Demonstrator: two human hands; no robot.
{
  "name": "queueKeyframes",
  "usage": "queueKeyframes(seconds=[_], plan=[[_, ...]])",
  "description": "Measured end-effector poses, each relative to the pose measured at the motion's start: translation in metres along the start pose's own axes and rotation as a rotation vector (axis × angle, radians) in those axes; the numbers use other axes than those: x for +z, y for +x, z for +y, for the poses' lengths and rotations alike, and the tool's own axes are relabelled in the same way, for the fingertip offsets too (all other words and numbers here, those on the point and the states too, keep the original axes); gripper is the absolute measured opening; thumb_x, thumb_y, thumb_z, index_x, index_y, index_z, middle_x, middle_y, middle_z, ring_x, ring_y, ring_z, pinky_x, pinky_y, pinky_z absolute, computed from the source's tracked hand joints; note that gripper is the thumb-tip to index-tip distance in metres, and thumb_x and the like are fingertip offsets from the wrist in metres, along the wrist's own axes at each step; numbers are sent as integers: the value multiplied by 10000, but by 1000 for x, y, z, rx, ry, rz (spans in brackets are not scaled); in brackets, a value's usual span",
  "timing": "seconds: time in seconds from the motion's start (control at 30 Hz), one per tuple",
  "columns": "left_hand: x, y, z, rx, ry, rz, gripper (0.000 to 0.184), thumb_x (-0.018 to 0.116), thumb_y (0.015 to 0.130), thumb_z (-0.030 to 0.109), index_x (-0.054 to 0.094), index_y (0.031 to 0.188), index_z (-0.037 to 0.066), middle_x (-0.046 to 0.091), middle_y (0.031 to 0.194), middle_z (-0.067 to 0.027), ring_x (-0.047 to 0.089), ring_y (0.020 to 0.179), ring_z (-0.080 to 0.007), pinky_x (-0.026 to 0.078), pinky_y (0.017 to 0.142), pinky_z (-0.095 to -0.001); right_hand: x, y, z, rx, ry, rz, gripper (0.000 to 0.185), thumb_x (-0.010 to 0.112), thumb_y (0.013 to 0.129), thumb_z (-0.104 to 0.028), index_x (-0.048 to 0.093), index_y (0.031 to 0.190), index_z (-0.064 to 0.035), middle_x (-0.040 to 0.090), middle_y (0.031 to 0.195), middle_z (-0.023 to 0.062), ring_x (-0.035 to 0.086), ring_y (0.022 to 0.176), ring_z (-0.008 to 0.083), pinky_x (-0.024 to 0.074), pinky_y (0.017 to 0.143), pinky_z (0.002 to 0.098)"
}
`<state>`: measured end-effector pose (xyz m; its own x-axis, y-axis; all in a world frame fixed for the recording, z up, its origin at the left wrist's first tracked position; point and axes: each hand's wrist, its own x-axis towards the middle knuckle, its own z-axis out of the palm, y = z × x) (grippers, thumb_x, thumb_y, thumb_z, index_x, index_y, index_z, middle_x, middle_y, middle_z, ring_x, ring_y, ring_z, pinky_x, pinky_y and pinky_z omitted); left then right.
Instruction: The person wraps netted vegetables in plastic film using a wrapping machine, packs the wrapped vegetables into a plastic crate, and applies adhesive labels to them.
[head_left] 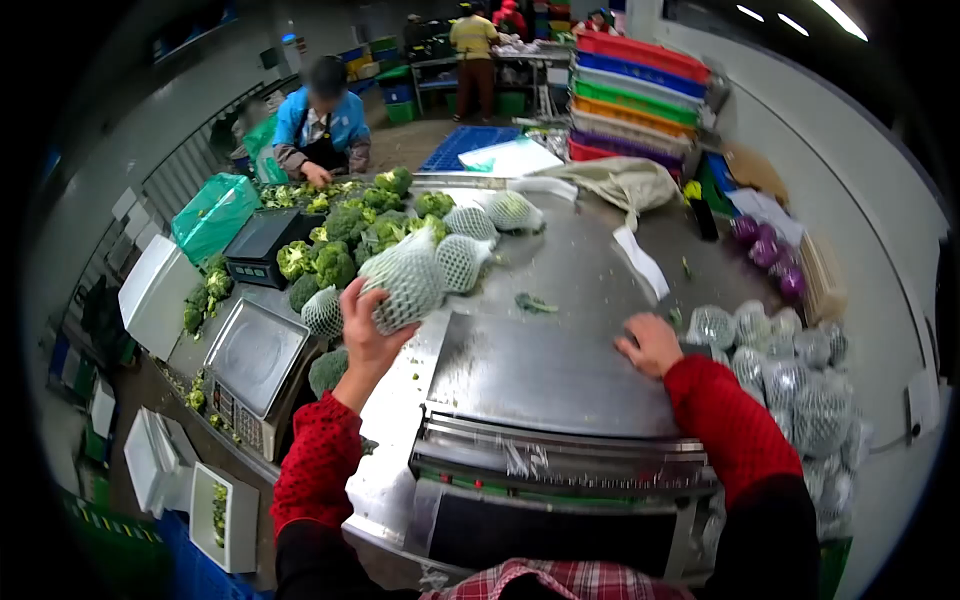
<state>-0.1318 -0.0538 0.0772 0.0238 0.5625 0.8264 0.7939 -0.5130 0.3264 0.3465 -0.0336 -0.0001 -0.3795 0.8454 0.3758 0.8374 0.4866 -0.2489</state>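
Note:
My left hand (pixel 368 328) grips a pale green vegetable in a white foam net (pixel 404 284), holding it up above the table beside the broccoli. My right hand (pixel 650 345) rests on the right edge of the flat metal plate (pixel 550 375) of the wrapping machine, its fingers apart and nothing in them. More netted pieces (pixel 463 262) lie just behind the held one. Loose broccoli heads (pixel 334 265) are heaped to the left of them. A small broccoli scrap (pixel 536 303) lies behind the plate.
Wrapped netted vegetables (pixel 820 410) are piled at the right, with purple bundles (pixel 768 255) behind. A scale (pixel 255 355) stands at the left. Stacked crates (pixel 635 95) rise at the back. A person in blue (pixel 325 125) works across the table; others stand farther off.

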Motion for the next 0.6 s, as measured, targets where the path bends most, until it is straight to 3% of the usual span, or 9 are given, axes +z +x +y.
queueKeyframes(seconds=[0.07, 0.13, 0.2, 0.23, 0.27, 0.3, 0.37, 0.53, 0.6], plan=[[11, 1, 46, 204, -128, -9, 661, 901, 500, 93, 553, 1061, 103, 451, 1286, -217, 505, 1151, -406, 481, 904, -459, -9, -1, -11, -90, -93, 93, 410, 617, 844, -390, 621, 1035, -27, 600, 1048, 179, 547, 985, 367, 439, 848, 435], [28, 8, 86, 415, -193, -32, 640, 902, 497, 100, 558, 1035, 138, 445, 1311, -213, 499, 1176, -421, 499, 912, -464, -1, 10, -27, 91, 98, 218, 515, 554, 907, -485, 609, 1128, -23, 609, 1091, 151, 560, 1054, 323, 446, 890, 404], [56, -3, 117, 534, -324, -87, 596, 863, 505, 65, 557, 1013, 129, 457, 1320, -229, 497, 1204, -441, 507, 944, -463, -53, 28, -80, 603, 1188, -43, 639, 468, 944, -584, 580, 1211, -14, 614, 1119, 109, 595, 1020, 264, 465, 884, 359], [66, -9, 129, 597, -371, -134, 567, 838, 522, 46, 557, 1007, 123, 465, 1320, -233, 499, 1209, -443, 509, 948, -466, -87, 25, -105, 618, 1454, -227, 701, 399, 959, -621, 556, 1254, -6, 631, 1061, 79, 610, 902, 177, 488, 811, 311], [69, -9, 141, 693, -355, -251, 447, 758, 615, 42, 552, 1005, 117, 476, 1335, -226, 503, 1220, -431, 487, 976, -474, -66, 28, -107, 488, 1599, -11, 570, 489, 968, -508, 576, 1205, 2, 652, 976, 77, 599, 825, 140, 489, 754, 286], [67, -12, 148, 812, -308, -343, 334, 680, 696, 47, 552, 1000, 102, 478, 1364, -199, 505, 1230, -401, 459, 1008, -481, -60, 8, -97, 521, 1595, -15, 570, 489, 968, -508, 576, 1205, 2, 652, 976, 77, 599, 825, 140, 489, 754, 286], [61, -30, 152, 814, -212, -592, 293, 647, 725, 52, 553, 1001, 86, 470, 1396, -174, 501, 1242, -380, 436, 1030, -472, -71, -24, -100, 462, 1013, 23, 436, 562, 964, -382, 588, 1147, 14, 654, 949, 65, 573, 868, 109, 468, 768, 270], [65, -55, 169, 419, -413, -593, 283, 635, 717, 19, 549, 984, 57, 524, 1351, -168, 566, 1157, -399, 524, 887, -437, -60, -71, -101, 609, 1042, 124, 333, 566, 971, -290, 596, 1077, 24, 625, 934, 41, 541, 871, 95, 442, 776, 248], [72, -56, 182, -205, -665, -695, 382, 653, 814, 104, 491, 1148, 17, 540, 1316, -210, 626, 1066, -351, 535, 830, -392, -60, -76, -101, 663, 1135, 102, 351, 540, 981, -312, 589, 1071, 24, 612, 910, 43, 529, 853, 95, 440, 763, 252]])
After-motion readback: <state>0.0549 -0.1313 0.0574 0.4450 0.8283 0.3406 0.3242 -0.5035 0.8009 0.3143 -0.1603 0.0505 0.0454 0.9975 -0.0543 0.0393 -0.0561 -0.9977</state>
